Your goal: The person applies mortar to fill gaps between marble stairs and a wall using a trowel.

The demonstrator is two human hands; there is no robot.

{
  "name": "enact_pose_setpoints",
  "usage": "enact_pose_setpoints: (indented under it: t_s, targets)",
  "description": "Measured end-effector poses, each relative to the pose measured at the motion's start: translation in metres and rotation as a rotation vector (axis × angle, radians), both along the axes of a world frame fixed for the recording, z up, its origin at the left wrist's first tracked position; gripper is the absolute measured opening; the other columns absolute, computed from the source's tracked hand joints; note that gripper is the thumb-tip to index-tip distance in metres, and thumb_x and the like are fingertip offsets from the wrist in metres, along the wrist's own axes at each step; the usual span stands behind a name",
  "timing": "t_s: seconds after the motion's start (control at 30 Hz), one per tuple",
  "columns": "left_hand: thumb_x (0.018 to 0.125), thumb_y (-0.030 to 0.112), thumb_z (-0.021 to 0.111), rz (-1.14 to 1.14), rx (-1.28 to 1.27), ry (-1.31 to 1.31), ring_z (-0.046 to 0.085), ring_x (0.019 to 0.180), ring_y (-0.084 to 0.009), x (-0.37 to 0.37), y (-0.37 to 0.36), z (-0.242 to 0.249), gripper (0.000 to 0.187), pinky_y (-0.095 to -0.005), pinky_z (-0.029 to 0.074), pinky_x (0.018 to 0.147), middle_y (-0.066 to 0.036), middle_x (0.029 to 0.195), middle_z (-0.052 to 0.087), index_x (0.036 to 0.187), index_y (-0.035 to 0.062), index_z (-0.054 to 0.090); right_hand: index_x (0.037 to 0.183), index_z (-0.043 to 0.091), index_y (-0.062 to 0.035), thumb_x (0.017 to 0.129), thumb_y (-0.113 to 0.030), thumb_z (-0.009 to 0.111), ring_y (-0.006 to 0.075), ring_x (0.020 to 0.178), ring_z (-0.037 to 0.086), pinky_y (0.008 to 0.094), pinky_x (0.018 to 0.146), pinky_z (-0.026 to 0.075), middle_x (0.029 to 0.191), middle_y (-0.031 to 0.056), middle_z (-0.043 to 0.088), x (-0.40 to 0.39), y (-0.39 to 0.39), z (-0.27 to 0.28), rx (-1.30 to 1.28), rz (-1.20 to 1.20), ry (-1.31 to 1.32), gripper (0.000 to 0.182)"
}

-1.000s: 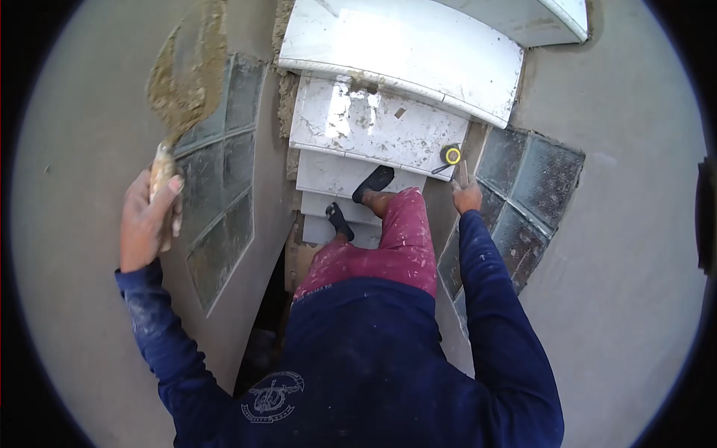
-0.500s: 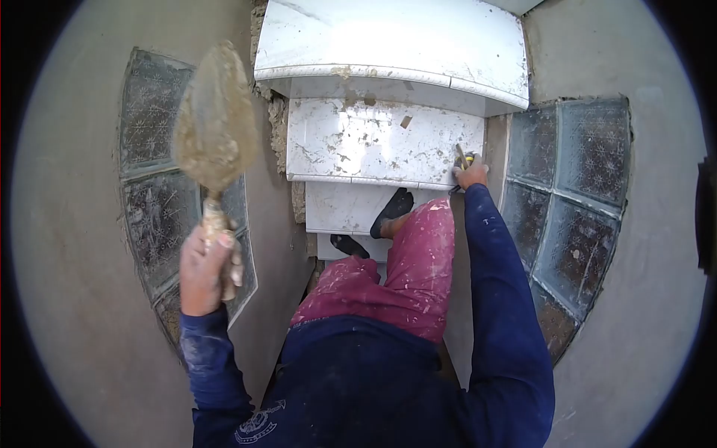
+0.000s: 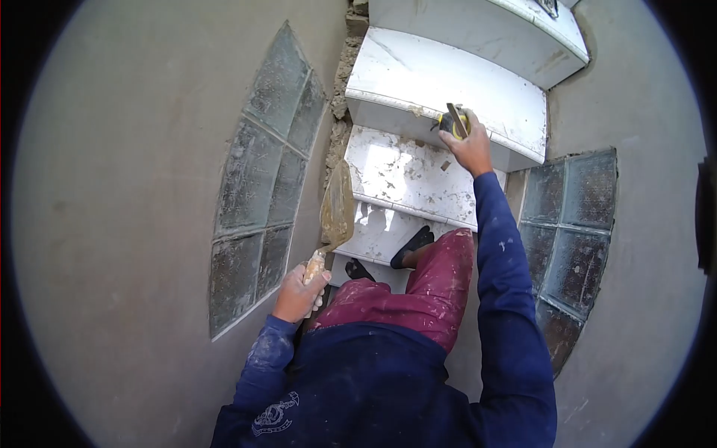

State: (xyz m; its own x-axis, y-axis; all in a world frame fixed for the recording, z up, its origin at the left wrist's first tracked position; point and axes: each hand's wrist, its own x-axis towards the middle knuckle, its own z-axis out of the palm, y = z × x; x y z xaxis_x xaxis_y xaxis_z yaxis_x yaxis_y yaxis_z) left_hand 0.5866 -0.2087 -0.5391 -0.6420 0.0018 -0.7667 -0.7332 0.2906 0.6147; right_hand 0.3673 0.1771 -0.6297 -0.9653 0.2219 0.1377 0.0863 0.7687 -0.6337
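My left hand point(image 3: 300, 293) is wrapped round the handle of a trowel point(image 3: 337, 209), whose mortar-covered blade points up beside the left edge of the stairs. My right hand point(image 3: 470, 147) grips a black and yellow tape measure point(image 3: 450, 123), with a short flat brown piece against it. It is held over the front edge of a white stair tread point(image 3: 448, 78). Below that lies a lower tread point(image 3: 396, 168), spotted with dried mortar and a small brown chip point(image 3: 446, 166).
Glass block windows stand in the left wall point(image 3: 134, 187) and the right wall point(image 3: 642, 224). Rough broken masonry point(image 3: 341, 89) runs along the left ends of the steps. My feet in dark socks point(image 3: 413, 245) rest on lower steps. A dark object point(image 3: 549, 7) lies on the top step.
The view has shifted and turned. My right hand has lifted the tape measure from the lower tread to the edge of the step above. My left hand has lowered the trowel toward the stairs.
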Motion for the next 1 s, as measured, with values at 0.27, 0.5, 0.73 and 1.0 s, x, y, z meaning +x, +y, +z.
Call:
enact_pose_setpoints:
  t_s: [0.27, 0.5, 0.73, 1.0]
  targets:
    - [0.089, 0.029, 0.07, 0.06, -0.071, -0.011, 0.054, 0.048, -0.0084, 0.06, -0.024, -0.014, 0.03, -0.0253, 0.044, 0.044, -0.002, 0.063, 0.056, 0.089, 0.0014, 0.057, 0.125, 0.056, -0.0065, 0.076, -0.034, 0.07, 0.0361, 0.114, 0.057, 0.0428, 0.094, 0.051, 0.113, 0.0226, 0.062, -0.163, -0.049, -0.025, 0.128, -0.057, -0.286, 0.058]
    - [0.09, 0.028, 0.07, 0.06, -0.129, -0.088, 0.053, 0.048, -0.0083, 0.077, -0.031, -0.023, 0.029, -0.0256, 0.045, 0.043, -0.002, 0.065, 0.057, 0.087, 0.0022, 0.057, 0.121, 0.057, -0.0044, 0.078, -0.033, 0.077, 0.0397, 0.104, 0.061, 0.044, 0.09, 0.051, 0.114, 0.0225, 0.058, -0.145, -0.116, -0.002, -0.158, -0.161, -0.031, 0.055]
    - [0.093, 0.033, 0.066, -0.01, 0.006, -0.04, 0.054, 0.049, -0.0088, 0.033, -0.013, -0.052, 0.033, -0.0249, 0.043, 0.041, -0.002, 0.066, 0.056, 0.088, 0.0052, 0.049, 0.116, 0.059, -0.0002, 0.088, -0.023, 0.061, 0.0327, 0.086, 0.061, 0.0402, 0.077, 0.047, 0.095, 0.0187, 0.063, 0.046, -0.085, -0.094, -0.361, -0.081, -0.102, 0.036]
    - [0.091, 0.034, 0.066, -0.12, -0.018, -0.059, 0.055, 0.048, -0.0084, 0.031, -0.001, -0.069, 0.033, -0.0257, 0.043, 0.04, -0.002, 0.065, 0.057, 0.088, 0.0032, 0.055, 0.094, 0.065, -0.0011, 0.099, -0.021, 0.046, 0.0178, 0.056, 0.058, 0.0329, 0.055, 0.047, 0.066, 0.0085, 0.06, 0.015, 0.011, -0.128, -0.376, -0.403, 0.136, 0.028]
